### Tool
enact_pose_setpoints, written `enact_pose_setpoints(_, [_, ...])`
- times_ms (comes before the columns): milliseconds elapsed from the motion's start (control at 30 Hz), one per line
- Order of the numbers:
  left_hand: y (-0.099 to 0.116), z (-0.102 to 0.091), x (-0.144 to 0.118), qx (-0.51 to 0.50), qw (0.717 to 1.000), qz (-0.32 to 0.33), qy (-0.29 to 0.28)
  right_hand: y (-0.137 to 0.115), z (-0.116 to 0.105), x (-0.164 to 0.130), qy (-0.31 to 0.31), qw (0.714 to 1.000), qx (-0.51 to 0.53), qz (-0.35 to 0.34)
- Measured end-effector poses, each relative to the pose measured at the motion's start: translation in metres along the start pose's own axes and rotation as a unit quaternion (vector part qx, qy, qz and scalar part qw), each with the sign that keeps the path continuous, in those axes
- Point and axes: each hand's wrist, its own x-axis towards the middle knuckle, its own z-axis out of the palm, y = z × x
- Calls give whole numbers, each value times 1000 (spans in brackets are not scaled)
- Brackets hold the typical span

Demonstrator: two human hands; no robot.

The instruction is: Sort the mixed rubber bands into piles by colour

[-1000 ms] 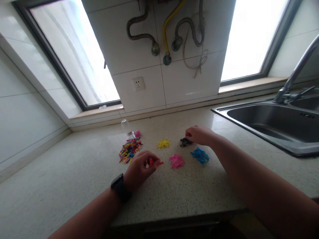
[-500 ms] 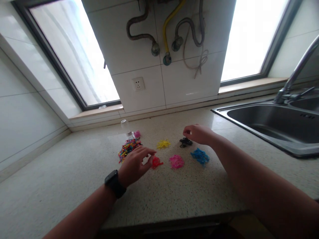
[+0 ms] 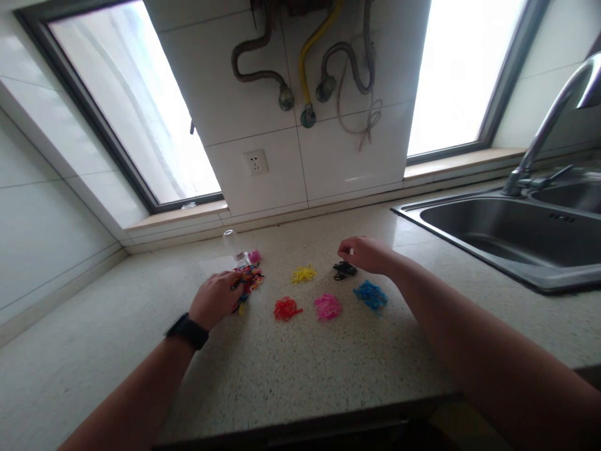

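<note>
My left hand (image 3: pixel 216 298), with a black watch (image 3: pixel 188 331) on its wrist, lies over the near-left side of a pile of mixed-colour rubber bands (image 3: pixel 251 275). Its fingers are apart and touch the pile, and part of it is hidden under them. My right hand (image 3: pixel 364 252) hovers just above a small heap of black rubber bands (image 3: pixel 345 270), thumb and fingers pinched together; whatever is between them is too small to see. Separate heaps of yellow (image 3: pixel 303 274), red (image 3: pixel 286 309), pink (image 3: pixel 327 307) and blue rubber bands (image 3: pixel 370 294) lie between and in front of my hands.
Behind the mixed pile a clear plastic container (image 3: pixel 231 243) lies beside a pink cap-like piece (image 3: pixel 254 256). A steel sink (image 3: pixel 469 232) with a tap (image 3: pixel 535 144) is set into the speckled counter (image 3: pixel 291 369) at right. The tiled wall carries hoses and a socket (image 3: pixel 256 162).
My left hand has moved left from the red heap to the mixed pile, leaving the red bands fully in sight. My right hand stays over the black heap. The view has shifted slightly.
</note>
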Motion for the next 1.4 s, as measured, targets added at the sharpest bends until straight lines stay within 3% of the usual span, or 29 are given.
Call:
enact_pose_setpoints(133, [-5, 0, 1, -1, 1000, -12, -9, 1, 1, 0, 1, 1000, 6, -20])
enact_pose_setpoints(767, [-6, 1, 0, -57, 995, -51, 66, -1, 3, 0, -24, 999, -6, -33])
enact_pose_setpoints(1400, [-5, 15, 1, -82, 988, 21, 127, -4, 1, -1, -24, 999, -7, -37])
